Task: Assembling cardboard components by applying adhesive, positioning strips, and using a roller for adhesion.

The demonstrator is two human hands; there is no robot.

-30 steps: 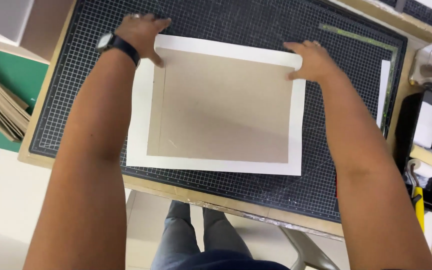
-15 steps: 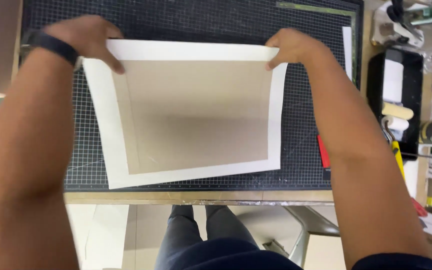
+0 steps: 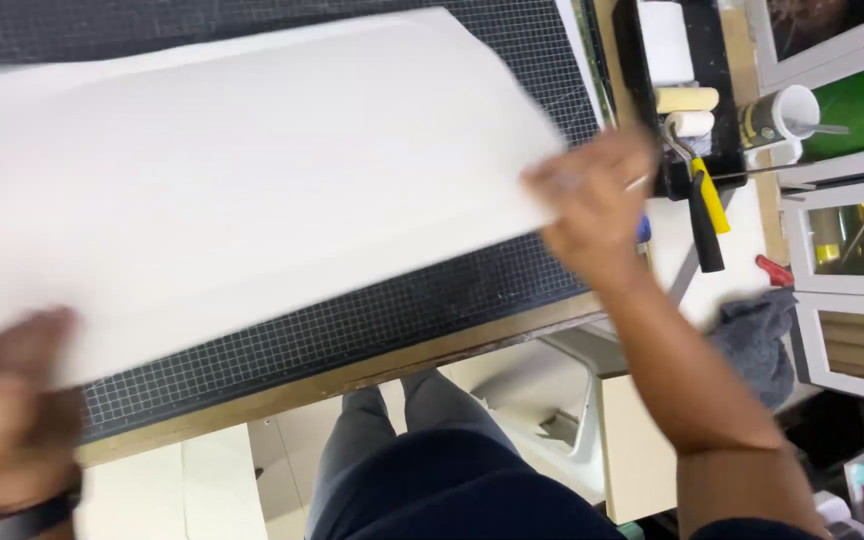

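- The white sheet (image 3: 252, 170) is lifted over the black cutting mat (image 3: 432, 300), plain side up, spread between both hands.
- The right hand (image 3: 592, 205) pinches the sheet's corner at 3 o'clock — fingers closed on the edge.
- The left hand (image 3: 7, 410) grips the corner at 8 o'clock; it is blurred, a dark watch (image 3: 22, 515) at the wrist.
- At 2 o'clock of the right hand lies a paint roller (image 3: 697, 170) with a yellow-and-black handle, over a black tray (image 3: 722, 60).
- A grey cloth (image 3: 757, 340) lies at 4 o'clock.
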